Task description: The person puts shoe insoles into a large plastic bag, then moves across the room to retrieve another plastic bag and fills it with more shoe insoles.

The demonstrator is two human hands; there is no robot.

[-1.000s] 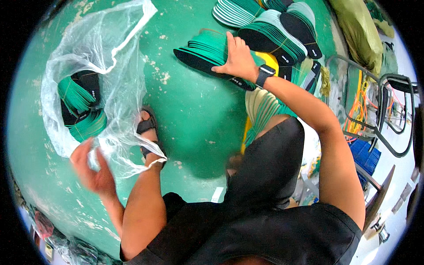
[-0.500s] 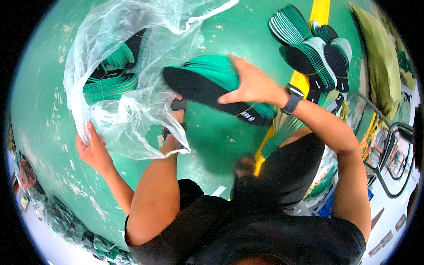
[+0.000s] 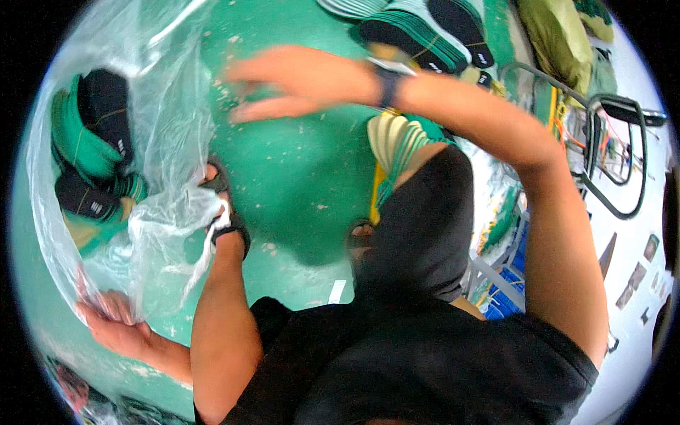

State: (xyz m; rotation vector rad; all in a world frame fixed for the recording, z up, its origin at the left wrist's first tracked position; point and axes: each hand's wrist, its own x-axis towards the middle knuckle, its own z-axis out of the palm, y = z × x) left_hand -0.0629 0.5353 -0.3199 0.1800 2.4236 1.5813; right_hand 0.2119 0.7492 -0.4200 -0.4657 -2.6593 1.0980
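Note:
My left hand (image 3: 117, 322) is at the lower left, its fingers closed on the rim of a clear plastic bag (image 3: 166, 127). Inside the bag lie bundles of black and green insoles (image 3: 105, 117), tied with thin bands, with a smaller black-topped bundle (image 3: 88, 198) below. Stretched across the upper middle is my right hand (image 3: 294, 78), open, its fingers apart and smeared by motion. Nothing is in it. A dark watch (image 3: 389, 79) sits on that wrist.
More insole stacks (image 3: 400, 42) stand on the green floor at the top right. A cream-and-green bundle (image 3: 397, 142) is beside my right knee. Farther right are an olive sack (image 3: 556, 46) and a black metal tube frame (image 3: 627, 159). My sandalled foot (image 3: 219, 180) is beside the bag.
The insole bundle that my right hand held has left it, and that hand has moved left and up, now empty. The bag and my left hand appear lower and farther left as the view shifted.

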